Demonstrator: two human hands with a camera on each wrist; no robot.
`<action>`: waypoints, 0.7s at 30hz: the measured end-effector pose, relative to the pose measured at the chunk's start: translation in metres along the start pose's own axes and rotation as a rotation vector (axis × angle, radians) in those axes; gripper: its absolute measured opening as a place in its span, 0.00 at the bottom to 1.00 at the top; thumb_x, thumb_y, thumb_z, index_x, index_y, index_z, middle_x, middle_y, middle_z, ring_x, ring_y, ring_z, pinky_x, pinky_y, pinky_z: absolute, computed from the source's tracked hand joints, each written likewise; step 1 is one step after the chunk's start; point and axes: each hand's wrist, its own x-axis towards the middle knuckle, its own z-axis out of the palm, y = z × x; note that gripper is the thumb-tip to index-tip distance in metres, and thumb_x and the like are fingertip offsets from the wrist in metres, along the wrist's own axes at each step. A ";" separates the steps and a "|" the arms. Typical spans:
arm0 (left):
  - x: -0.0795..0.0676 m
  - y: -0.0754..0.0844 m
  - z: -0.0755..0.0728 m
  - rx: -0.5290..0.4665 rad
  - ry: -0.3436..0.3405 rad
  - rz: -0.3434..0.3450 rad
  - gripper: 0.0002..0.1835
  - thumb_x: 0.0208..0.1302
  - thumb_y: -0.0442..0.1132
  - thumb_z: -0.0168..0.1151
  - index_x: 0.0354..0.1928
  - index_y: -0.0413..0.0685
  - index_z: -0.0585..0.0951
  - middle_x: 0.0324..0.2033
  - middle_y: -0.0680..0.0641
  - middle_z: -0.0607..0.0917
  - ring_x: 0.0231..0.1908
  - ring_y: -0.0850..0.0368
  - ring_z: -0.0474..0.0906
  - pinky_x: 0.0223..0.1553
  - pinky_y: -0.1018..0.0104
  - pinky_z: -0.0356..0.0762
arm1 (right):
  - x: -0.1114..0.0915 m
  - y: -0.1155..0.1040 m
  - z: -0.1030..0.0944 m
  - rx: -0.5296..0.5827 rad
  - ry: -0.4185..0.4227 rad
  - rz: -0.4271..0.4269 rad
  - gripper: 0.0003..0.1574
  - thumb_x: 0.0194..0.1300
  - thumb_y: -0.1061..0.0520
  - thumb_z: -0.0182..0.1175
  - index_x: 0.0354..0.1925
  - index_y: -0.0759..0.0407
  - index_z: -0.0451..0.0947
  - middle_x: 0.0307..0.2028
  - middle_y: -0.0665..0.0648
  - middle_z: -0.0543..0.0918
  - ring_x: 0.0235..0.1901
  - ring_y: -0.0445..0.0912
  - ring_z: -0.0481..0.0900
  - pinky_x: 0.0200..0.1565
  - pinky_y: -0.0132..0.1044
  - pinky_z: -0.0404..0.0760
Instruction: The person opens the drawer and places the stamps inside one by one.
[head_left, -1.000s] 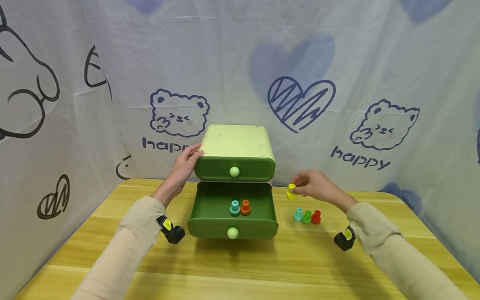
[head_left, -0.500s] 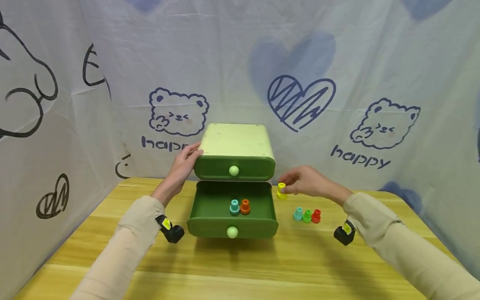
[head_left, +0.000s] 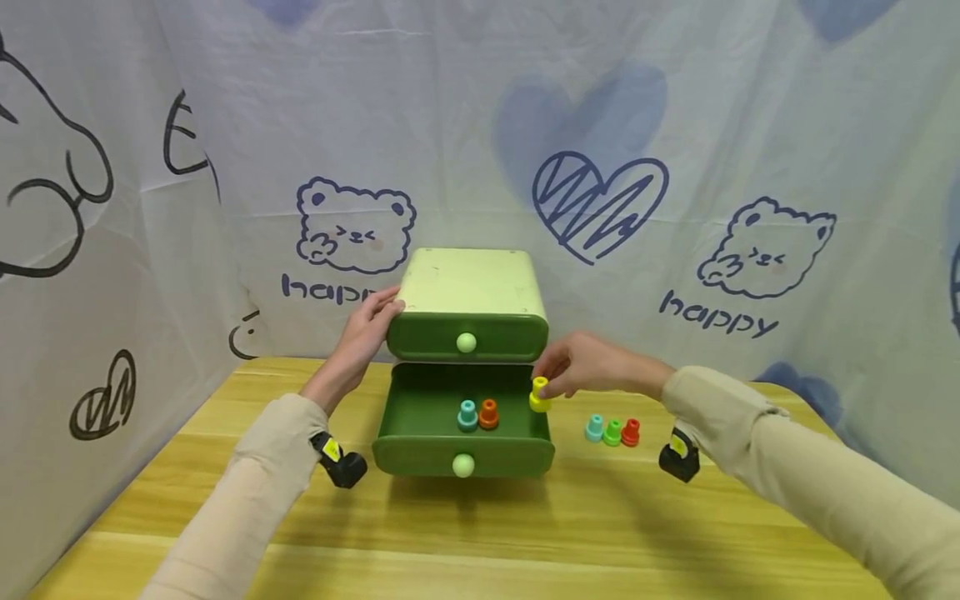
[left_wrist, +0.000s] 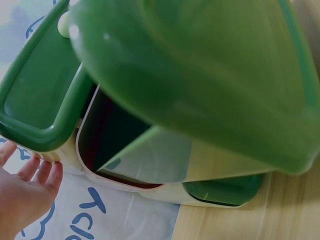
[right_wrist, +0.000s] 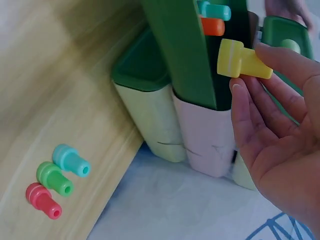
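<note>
I count 6 pegs [head_left: 539, 396]: 2 turquoise [head_left: 468, 417] [head_left: 594, 430], 1 orange [head_left: 488, 416], 1 yellow [right_wrist: 245, 61], 1 green [head_left: 612, 434], 1 red [head_left: 630, 433]. 1 cabinet [head_left: 472, 281], 3 drawers [head_left: 423, 337] [head_left: 420, 460] [left_wrist: 225, 191], my 2 hands [head_left: 365, 328] [head_left: 592, 367].

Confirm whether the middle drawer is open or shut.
Open: the middle drawer juts out beneath the top drawer, and a turquoise peg and an orange peg stand inside it.

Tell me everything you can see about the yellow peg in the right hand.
The yellow peg is small, with a wide round base, a thin line running around that base, and a narrower stem with what looks like a hole in its top. It appears to be smooth plastic. The right hand pinches it, base down and roughly upright, by the right side of the open drawer. Whether it touches the drawer, I can't tell.
</note>
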 end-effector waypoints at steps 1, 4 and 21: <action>0.000 0.000 0.000 0.000 -0.001 0.001 0.30 0.72 0.46 0.48 0.72 0.42 0.60 0.68 0.39 0.65 0.64 0.44 0.63 0.65 0.53 0.61 | 0.002 -0.001 0.001 -0.007 -0.011 -0.001 0.15 0.58 0.60 0.68 0.43 0.67 0.83 0.34 0.53 0.86 0.35 0.45 0.82 0.37 0.40 0.84; 0.000 0.001 0.000 0.002 -0.004 0.000 0.31 0.72 0.46 0.48 0.72 0.42 0.60 0.68 0.38 0.64 0.64 0.44 0.62 0.65 0.53 0.60 | 0.009 -0.004 0.004 -0.018 -0.037 0.000 0.13 0.57 0.62 0.69 0.42 0.66 0.83 0.33 0.53 0.86 0.34 0.45 0.82 0.36 0.39 0.84; -0.002 0.001 0.000 0.030 0.006 0.016 0.31 0.72 0.47 0.48 0.73 0.44 0.60 0.68 0.38 0.63 0.66 0.44 0.59 0.67 0.52 0.56 | 0.035 -0.016 0.033 -0.067 -0.102 -0.005 0.12 0.57 0.70 0.65 0.42 0.69 0.82 0.35 0.58 0.86 0.32 0.45 0.84 0.33 0.35 0.84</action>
